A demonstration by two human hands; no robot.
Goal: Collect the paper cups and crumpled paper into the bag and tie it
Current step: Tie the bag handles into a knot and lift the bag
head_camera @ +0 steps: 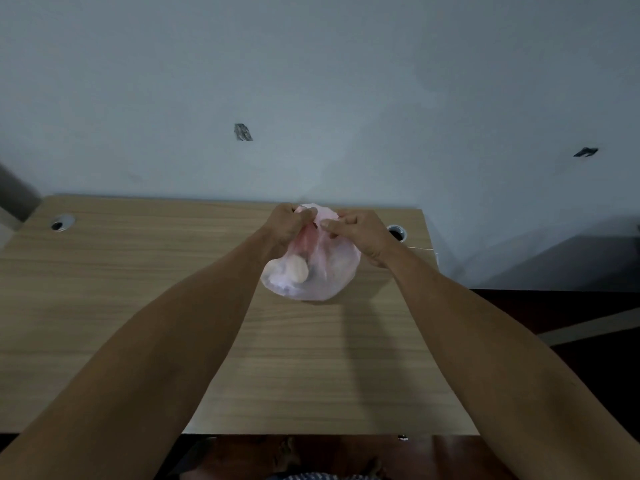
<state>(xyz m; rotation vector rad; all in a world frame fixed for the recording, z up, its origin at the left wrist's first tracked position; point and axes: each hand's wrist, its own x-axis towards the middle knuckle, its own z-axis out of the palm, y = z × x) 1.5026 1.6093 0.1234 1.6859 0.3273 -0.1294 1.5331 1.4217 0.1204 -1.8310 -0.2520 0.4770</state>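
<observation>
A thin, see-through pink plastic bag (329, 275) bulges above the wooden desk (138, 306), far side, right of centre. A pale paper cup (297, 273) shows through its left side; darker shapes beside it are too blurred to name. My left hand (285, 226) pinches the bag's top edge on the left. My right hand (356, 233) pinches the top edge on the right, fingers curled. The two hands are close together over the bag's mouth. Whether the bag's bottom touches the desk is unclear.
Two round cable holes sit in the desk, one at the far left (62, 222) and one at the far right (397, 233), just beyond my right hand. A grey wall (311, 81) rises behind the desk. The desk's right edge drops to a dark floor (571, 341).
</observation>
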